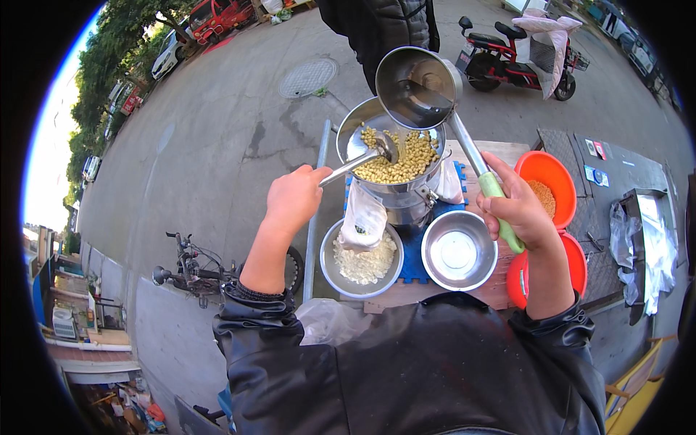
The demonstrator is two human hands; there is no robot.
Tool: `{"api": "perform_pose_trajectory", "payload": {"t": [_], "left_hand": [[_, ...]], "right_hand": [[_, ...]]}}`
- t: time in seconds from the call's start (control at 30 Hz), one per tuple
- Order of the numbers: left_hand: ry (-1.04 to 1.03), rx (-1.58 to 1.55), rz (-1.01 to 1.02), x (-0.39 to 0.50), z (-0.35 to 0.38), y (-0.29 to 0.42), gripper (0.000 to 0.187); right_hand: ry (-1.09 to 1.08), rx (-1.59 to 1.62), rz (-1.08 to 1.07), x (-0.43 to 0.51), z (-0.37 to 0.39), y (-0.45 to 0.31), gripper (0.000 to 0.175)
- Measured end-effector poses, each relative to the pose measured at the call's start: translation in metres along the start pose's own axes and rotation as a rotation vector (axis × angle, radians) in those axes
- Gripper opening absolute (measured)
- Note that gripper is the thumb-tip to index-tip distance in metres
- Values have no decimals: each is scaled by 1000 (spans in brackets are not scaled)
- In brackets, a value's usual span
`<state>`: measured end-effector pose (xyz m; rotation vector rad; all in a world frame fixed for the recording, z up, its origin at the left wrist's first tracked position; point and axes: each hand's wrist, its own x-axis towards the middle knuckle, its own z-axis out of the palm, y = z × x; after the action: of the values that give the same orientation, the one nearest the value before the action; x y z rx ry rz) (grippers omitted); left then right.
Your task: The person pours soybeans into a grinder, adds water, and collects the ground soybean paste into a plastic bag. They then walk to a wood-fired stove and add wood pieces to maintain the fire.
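My left hand (293,200) grips a metal spoon (353,167), its bowl resting among soaked yellow beans, likely soybeans (399,167). The beans lie in the round steel hopper (348,122) of what looks like a grinder. In my right hand (514,204) is the green handle of a large metal dipper (418,87). The dipper is tilted above the hopper's far rim, and a thin clear stream appears to fall from it onto the beans. Below the hopper, a white cloth or plastic bag (363,217) hangs over a bowl (324,266) of pale crumbly pulp.
Right of the pulp stands a steel basin (459,250). Two orange-red buckets (565,174) sit further right, the upper one holding orange grains. A person in dark clothes (399,24) stands beyond the hopper. A metal rail (317,217) runs left, beside a parked bicycle (201,269).
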<state>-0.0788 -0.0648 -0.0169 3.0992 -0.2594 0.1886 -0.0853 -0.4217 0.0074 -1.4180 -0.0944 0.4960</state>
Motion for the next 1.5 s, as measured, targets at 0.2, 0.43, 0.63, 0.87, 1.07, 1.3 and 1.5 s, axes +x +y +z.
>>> {"api": "perform_pose_trajectory", "payload": {"t": [0.2, 0.43, 0.63, 0.87, 1.07, 1.3, 1.5], "left_hand": [[-109, 33, -68, -6, -12, -5, 33], [-92, 29, -91, -13, -17, -7, 32], [-36, 51, -106, -18, -36, -11, 32], [-115, 136, -68, -26, -80, -17, 32], [-167, 77, -98, -14, -57, -13, 32], [-174, -94, -139, -1, -24, -18, 35], [-218, -347, -289, 4, -16, -23, 35]], "right_hand": [[22, -15, -5, 3, 1, 3, 82], [18, -40, 14, 5, 7, -1, 79], [10, -94, 16, 1, 9, -5, 77], [-12, -66, 3, -8, 2, 0, 79], [-6, -101, -5, -15, -1, -1, 78], [23, -161, -18, -17, -2, 1, 79], [33, -193, -10, -17, 0, 2, 81]]}}
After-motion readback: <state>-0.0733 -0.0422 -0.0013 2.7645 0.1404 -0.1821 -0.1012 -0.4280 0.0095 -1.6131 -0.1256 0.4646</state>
